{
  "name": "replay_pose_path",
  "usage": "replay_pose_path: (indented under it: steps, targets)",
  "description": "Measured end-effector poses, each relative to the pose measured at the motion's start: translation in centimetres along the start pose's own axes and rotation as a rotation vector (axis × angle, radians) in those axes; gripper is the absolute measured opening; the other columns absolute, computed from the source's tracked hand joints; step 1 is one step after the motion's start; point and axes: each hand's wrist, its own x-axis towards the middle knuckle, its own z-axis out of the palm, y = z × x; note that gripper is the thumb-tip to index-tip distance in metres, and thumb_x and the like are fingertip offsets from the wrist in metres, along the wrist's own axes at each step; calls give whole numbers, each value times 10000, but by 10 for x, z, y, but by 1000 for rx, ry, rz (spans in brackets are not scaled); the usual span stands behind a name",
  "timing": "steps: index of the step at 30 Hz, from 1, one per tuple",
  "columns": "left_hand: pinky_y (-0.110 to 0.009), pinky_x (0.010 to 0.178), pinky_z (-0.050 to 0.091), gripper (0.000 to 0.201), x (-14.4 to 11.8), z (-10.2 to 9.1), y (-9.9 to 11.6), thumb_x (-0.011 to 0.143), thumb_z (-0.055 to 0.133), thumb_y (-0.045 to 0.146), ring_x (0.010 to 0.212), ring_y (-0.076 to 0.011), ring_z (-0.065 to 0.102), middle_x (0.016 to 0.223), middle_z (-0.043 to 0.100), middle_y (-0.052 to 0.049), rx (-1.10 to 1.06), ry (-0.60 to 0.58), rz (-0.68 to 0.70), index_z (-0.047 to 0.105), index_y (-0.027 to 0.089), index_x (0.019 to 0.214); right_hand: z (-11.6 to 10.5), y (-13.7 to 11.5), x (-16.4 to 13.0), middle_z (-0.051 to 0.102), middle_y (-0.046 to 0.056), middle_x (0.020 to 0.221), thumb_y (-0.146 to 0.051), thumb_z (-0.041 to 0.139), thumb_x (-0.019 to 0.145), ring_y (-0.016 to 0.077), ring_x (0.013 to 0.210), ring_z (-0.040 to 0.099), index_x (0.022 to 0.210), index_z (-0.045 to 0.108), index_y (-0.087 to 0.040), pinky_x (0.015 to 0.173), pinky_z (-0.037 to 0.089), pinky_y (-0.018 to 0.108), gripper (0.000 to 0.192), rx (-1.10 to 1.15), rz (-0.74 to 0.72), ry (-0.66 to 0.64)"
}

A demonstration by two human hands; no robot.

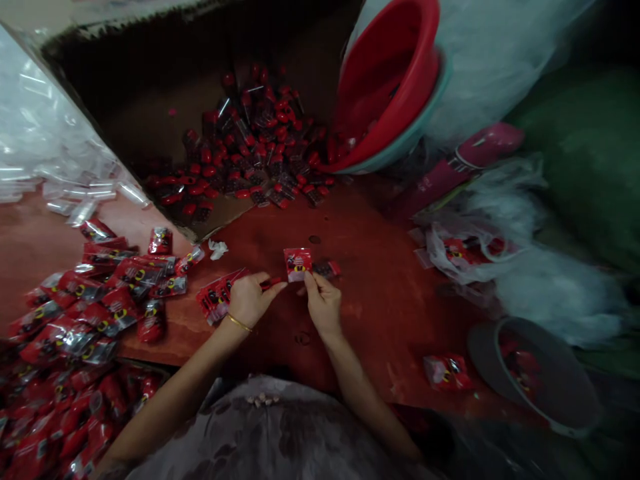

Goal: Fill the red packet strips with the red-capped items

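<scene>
Over the red tabletop [380, 293], the right hand [324, 303] pinched a small red packet [297, 263] in its grip; the left hand [249, 298] clasped a stack of packets [216, 297], its grip pinching a thin red piece [271, 283] beside the packet.

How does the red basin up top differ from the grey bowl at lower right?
The red basin is tipped on its side, its mouth facing the pile of red-capped tubes; the grey bowl sits upright. The red basin is nested in a teal one; the grey bowl stands alone. The red basin looks larger in the picture and lies beyond both hands; the grey bowl is nearer the right hand. Both hold some red items.
</scene>
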Motion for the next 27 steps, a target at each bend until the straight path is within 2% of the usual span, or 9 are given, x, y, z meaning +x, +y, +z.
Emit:
replay_pose_path:
  steps: [2,4,6,9,14,16,19,24,27]
  targets:
    - [-452,926,362,316,1,-2,-3,720,625,438,1061,-329,539,1021,662,-155,223,8,148,680,158,858,-1,3,3,502,-37,493,-432,446,843,107,476,454,641,559,-174,505,349,221,347,3,19,12]
    - [-536,1035,204,592,3,-2,-5,696,644,426,1298,-377,303,1354,434,-219,332,41,224,547,121,1194,0,5,4,471,-40,483,-434,442,836,100,466,421,590,521,-181,483,327,219,362,-13,9,19]
    - [-554,1057,132,843,6,-5,-6,688,623,499,1357,-373,162,1454,245,-240,345,65,261,336,80,1361,2,6,3,436,-43,474,-427,427,839,96,470,395,537,463,-191,481,315,219,386,-28,-14,43]
    - [-542,1066,121,871,11,-15,-4,712,555,571,1370,-343,136,1475,212,-209,264,88,326,277,101,1391,2,3,1,450,-38,497,-413,418,852,100,490,411,562,475,-191,498,333,221,370,-5,-32,66]
    - [-519,1071,152,456,11,-27,13,760,530,511,1307,-318,320,1299,526,-115,104,46,333,630,215,1092,-2,-8,1,513,-32,554,-406,414,873,106,492,466,727,541,-191,508,378,222,289,93,1,16]
    - [-510,1064,185,424,10,-22,21,733,565,514,1262,-322,382,1203,600,-99,-1,-27,321,666,221,1022,-3,-10,0,505,-34,551,-406,401,879,106,497,463,712,522,-195,511,378,221,294,103,-3,21]
    - [-411,919,402,399,10,-8,29,757,548,490,1023,-279,569,999,683,-94,-317,-92,168,686,174,958,-2,-10,-1,483,-37,549,-402,396,885,104,508,449,691,502,-196,522,373,218,302,77,-33,4]
    - [-240,573,426,316,15,7,28,670,658,438,619,-162,564,615,642,-21,-564,-84,-96,698,126,701,-7,-3,1,511,-15,576,-456,316,908,115,526,470,678,518,-196,520,369,219,401,-50,-72,-16]
    - [-226,540,394,309,17,8,25,651,674,440,604,-154,545,571,614,-3,-559,-37,-113,694,132,672,-23,1,10,584,48,576,-536,251,900,167,564,556,671,584,-200,540,384,257,526,-441,13,39]
